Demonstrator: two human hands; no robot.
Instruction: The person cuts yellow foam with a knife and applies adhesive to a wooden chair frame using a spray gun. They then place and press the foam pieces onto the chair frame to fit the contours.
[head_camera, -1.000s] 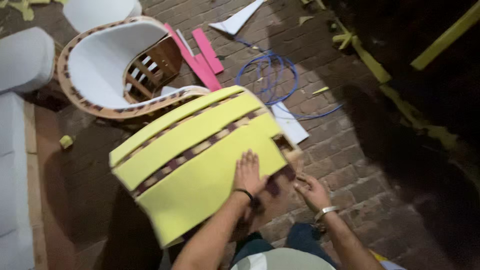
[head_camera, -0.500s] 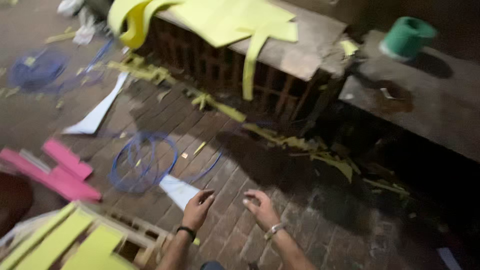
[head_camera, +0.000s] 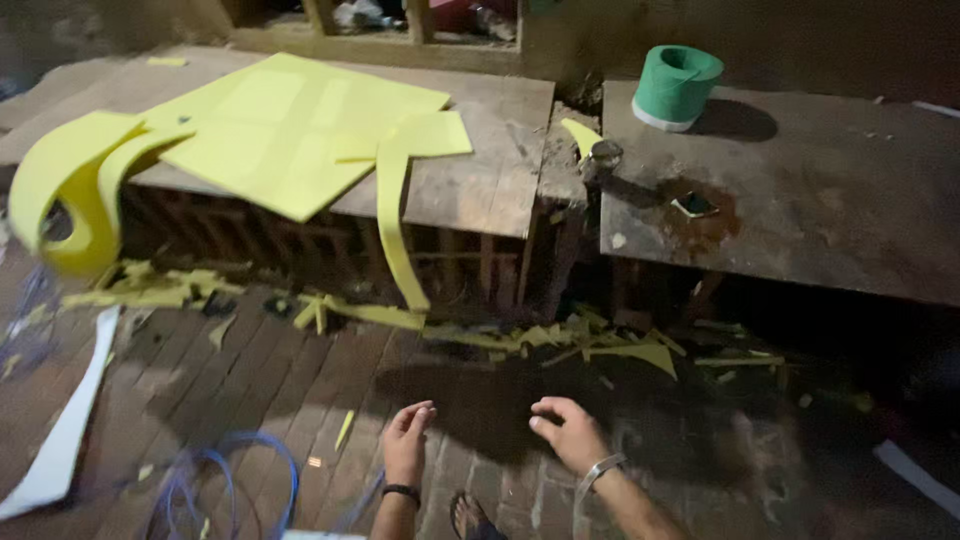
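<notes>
Matt yellow foam sheets (head_camera: 290, 130) lie on a rough, worn wood desk (head_camera: 480, 180), w/ foam scraps (head_camera: 540, 335) on the rough brick floor (head_camera: 250, 390), glossy blue cord (head_camera: 230, 475), and a shiny metal bracelet (head_camera: 600, 470) by the right hand (head_camera: 570, 432).

Colours on and around the workbench
Foam sheets (head_camera: 290, 130) bright yellow; scrap strips (head_camera: 560, 340) yellow; tape roll (head_camera: 677, 87) green with white base; cable coil (head_camera: 230, 480) blue; bench top (head_camera: 830, 190) dark brown; brick floor (head_camera: 250, 390) reddish-brown, running-bond pattern.
</notes>
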